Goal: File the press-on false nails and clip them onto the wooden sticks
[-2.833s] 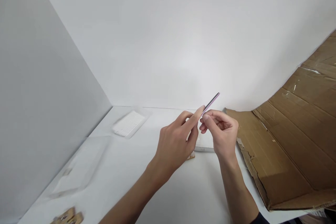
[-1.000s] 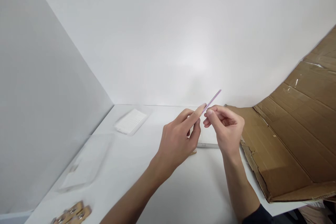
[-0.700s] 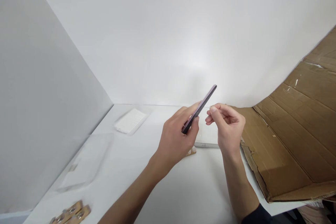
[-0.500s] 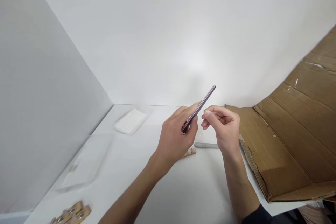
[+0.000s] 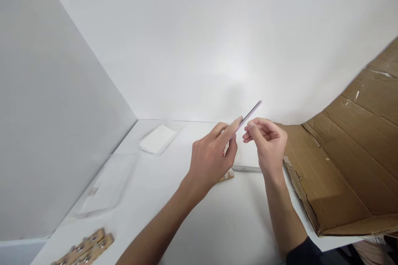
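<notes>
My left hand (image 5: pixel 208 153) grips a thin, flat, phone-like slab (image 5: pixel 252 112) between thumb and fingers. The slab is tilted, seen nearly edge-on, with its far end pointing up and right; a purple-pink line shows along its edge. Just right of the slab, my right hand (image 5: pixel 270 140) is raised, thumb and forefinger pinched together. Whatever it holds is too small to make out. On the white table below the hands lies a grey, handle-like tool (image 5: pixel 247 169). Near it, the end of a brown piece (image 5: pixel 228 175) shows from behind my left hand.
An open cardboard box (image 5: pixel 336 174) takes up the right side. At the left lie a clear bag with a white block (image 5: pixel 158 138), a transparent plastic sleeve (image 5: pixel 107 182), and wooden strips with metal knobs (image 5: pixel 87 248). White walls (image 5: pixel 199 41) stand behind and left.
The slab has turned to a thinner edge-on view, its tip slightly farther right. My right hand has moved slightly up and right, still pinched. The view has shifted a little.
</notes>
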{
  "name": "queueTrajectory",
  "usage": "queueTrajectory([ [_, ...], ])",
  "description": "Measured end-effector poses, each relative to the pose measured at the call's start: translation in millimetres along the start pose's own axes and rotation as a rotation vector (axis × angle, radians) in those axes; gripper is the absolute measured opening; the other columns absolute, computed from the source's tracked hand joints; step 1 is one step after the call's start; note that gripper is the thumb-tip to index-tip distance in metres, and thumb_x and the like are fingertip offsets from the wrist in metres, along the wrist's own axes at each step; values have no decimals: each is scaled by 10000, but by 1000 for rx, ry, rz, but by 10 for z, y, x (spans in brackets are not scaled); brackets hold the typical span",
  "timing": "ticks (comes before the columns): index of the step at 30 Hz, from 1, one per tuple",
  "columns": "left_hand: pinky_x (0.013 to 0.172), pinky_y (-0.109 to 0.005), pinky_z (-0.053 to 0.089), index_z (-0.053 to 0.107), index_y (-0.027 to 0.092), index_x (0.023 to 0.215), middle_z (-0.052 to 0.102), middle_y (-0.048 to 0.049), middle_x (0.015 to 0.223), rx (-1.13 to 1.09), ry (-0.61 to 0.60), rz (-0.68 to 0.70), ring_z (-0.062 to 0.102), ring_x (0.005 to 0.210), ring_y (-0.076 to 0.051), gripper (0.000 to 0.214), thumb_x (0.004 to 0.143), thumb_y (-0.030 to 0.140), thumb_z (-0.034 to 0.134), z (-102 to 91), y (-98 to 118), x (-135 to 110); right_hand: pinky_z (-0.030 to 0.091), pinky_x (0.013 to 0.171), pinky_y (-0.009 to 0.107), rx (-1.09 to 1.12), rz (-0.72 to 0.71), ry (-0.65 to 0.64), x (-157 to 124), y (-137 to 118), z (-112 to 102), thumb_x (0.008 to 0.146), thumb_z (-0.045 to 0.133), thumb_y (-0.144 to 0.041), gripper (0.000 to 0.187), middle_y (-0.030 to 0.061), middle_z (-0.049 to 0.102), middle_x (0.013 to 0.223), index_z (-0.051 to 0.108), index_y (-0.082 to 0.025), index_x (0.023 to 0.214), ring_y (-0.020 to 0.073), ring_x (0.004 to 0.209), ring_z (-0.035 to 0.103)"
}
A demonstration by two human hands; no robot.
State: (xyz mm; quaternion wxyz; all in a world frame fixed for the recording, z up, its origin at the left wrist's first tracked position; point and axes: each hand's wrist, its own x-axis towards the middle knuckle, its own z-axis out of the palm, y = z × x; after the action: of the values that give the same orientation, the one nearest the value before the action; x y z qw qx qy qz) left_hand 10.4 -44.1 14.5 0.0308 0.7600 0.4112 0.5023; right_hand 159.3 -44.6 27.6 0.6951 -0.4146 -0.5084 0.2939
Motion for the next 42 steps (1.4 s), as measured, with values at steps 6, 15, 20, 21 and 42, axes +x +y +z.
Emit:
queueTrajectory([
  [6,578,-236,450,702,211,985,695,13,855,-244,63,-138,520,601,-100,123,975,152,594,-112,11,105,640,554,282,93,80,-177,20,50,0,884,815,-339,145,7,759,735,765,-206,857,152,588,718],
  [15,524,-230,399,733,235,1022,655,35,830,-202,120,-41,464,543,-72,130,976,146,651,-25,5,51,629,565,283,156,131,-253,23,57,-4,883,826,-346,148,8,773,743,765,-213,860,148,595,710],
  [20,531,-226,403,732,214,962,634,31,800,-148,189,25,495,563,-70,84,989,164,671,5,-17,47,601,538,278,151,146,-252,4,51,14,868,837,-367,186,3,754,711,750,-207,835,137,556,675],
  [21,532,-226,404,733,212,959,635,30,799,-135,200,32,500,566,-70,79,989,167,676,9,-19,48,590,528,273,150,148,-251,1,49,16,868,838,-371,194,-4,737,685,744,-206,826,133,543,663],
  [42,657,-280,485,694,232,950,649,-26,895,-7,135,-111,642,815,-156,204,1062,372,597,38,-11,26,550,491,270,19,148,-205,-92,162,116,929,750,-555,350,-35,608,654,629,-234,859,125,532,611],
])
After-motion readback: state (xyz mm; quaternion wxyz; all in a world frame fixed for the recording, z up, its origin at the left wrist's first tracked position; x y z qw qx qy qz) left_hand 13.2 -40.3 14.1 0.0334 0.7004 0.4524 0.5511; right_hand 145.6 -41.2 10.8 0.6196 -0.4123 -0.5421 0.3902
